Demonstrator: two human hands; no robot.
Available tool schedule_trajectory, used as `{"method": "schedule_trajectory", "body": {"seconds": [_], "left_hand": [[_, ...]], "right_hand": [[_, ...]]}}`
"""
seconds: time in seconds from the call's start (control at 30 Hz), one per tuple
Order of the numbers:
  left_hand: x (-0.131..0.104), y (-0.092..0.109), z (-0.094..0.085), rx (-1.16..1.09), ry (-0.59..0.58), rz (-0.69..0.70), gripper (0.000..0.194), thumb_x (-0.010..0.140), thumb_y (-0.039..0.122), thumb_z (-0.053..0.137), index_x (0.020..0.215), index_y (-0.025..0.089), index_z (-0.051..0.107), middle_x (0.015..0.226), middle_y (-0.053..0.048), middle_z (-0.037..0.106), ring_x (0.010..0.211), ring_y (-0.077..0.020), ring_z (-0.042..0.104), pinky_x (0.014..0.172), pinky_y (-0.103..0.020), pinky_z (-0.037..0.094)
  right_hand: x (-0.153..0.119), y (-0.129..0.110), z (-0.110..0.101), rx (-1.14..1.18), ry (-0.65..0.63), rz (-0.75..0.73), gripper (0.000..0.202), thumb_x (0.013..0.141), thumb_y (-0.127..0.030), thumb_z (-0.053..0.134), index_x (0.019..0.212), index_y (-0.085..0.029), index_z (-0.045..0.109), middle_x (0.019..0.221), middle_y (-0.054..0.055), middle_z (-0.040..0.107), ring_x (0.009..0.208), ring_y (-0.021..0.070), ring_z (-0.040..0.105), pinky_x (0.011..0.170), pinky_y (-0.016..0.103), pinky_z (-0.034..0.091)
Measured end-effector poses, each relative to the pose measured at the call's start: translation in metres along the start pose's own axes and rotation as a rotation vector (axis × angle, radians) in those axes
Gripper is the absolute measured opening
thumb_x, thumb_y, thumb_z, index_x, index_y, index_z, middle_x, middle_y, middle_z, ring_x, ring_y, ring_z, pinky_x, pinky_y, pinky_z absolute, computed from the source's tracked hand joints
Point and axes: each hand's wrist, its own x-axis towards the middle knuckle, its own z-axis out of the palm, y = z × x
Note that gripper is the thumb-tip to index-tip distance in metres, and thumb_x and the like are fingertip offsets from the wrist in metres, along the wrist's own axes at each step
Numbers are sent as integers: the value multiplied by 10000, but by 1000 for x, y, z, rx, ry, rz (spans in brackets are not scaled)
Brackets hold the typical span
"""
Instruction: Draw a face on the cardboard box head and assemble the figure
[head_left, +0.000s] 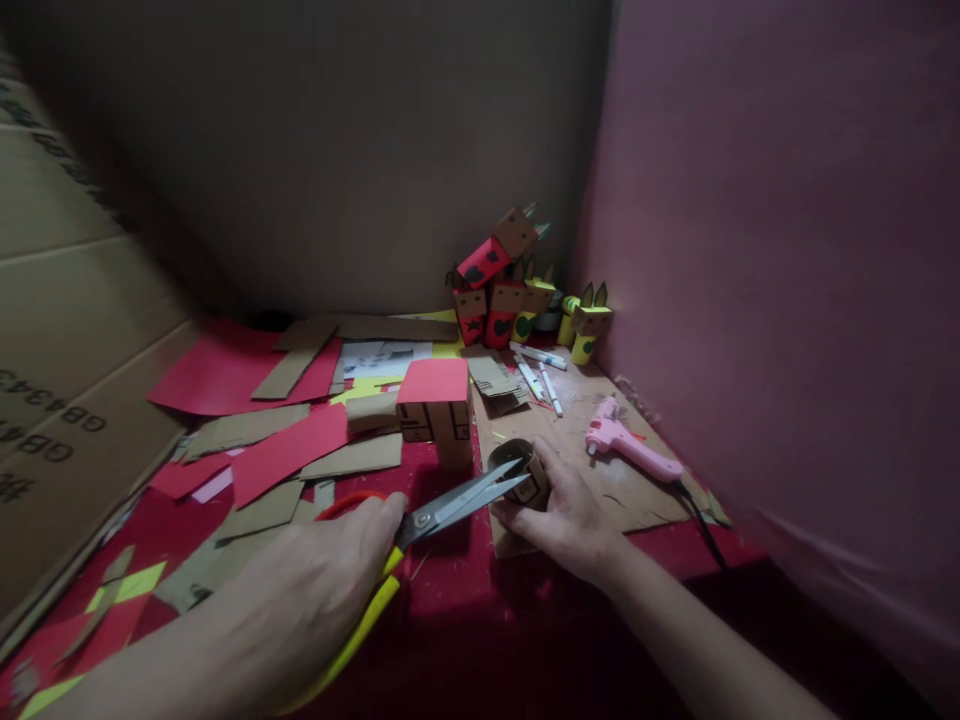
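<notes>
Leftward, scraps [296, 450]: red paper and cardboard, strewn on the bench [450, 590].
Left hand [337, 560]: grip wrapped round the handles of scissors [450, 508], blades parted.
Red-topped cardboard piece [433, 385]: just beyond the blades.
Cardboard tube [535, 488]: open end up, at the blade tips.
Right hand [566, 507]: grip clasping the tube.
Pink glue gun [635, 446]: lying on the cardboard sheet [622, 498].

Across my desk [450, 590]
Paper sheets [202, 370] and cardboard strips [352, 457] lie to my left; in front, scissors [450, 510] in my left hand [322, 570] reach over the cardboard tube [534, 490] in my right hand [566, 510]. Behind it lie markers [551, 388], right of it the glue gun [630, 446], and figurines [499, 315] sit farthest back.
</notes>
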Motion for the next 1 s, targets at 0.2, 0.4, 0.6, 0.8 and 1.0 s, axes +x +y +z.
{"method": "schedule_trajectory", "body": {"seconds": [0.2, 0.4, 0.6, 0.8, 1.0], "left_hand": [[5, 11, -4, 170, -216, -1, 386, 842, 3, 258, 941, 147, 602, 765, -66, 605, 557, -187, 553, 511, -296, 359], [4, 11, 2, 159, -170, 17, 452, 844, -29, 202, 921, 122, 620, 733, -68, 588, 534, -183, 540, 511, -303, 382], [1, 6, 7, 198, -115, 55, 475, 819, -39, 220, 978, 111, 641, 695, -65, 589, 505, -196, 541, 472, -298, 372], [1, 3, 8, 279, -117, 83, 538, 786, -88, 200, 1001, 129, 643, 688, -56, 599, 506, -182, 559, 459, -275, 355], [0, 2, 6, 267, -205, 62, 514, 765, -80, 223, 965, 130, 647, 653, -54, 583, 509, -203, 562, 444, -282, 325]], "right_hand": [[-1, 4, 2, 28, 24, 10, 241, 731, -215, 694, 865, -219, 494, 736, -44, 563, 645, 124, 528, 601, 258, 434], [-2, 9, 4, 27, 45, -5, 238, 754, -212, 692, 901, -223, 506, 776, -31, 578, 690, 139, 558, 643, 276, 454], [-2, 7, 3, 11, 51, 11, 252, 753, -207, 692, 922, -231, 506, 765, -24, 582, 693, 155, 569, 632, 290, 473], [-3, 5, 3, -4, 62, 21, 246, 758, -215, 685, 911, -236, 493, 755, -21, 585, 680, 160, 569, 634, 300, 464], [-4, 8, 4, -67, 87, -28, 257, 756, -203, 661, 958, -217, 502, 840, 14, 601, 753, 176, 578, 697, 322, 470]]}}
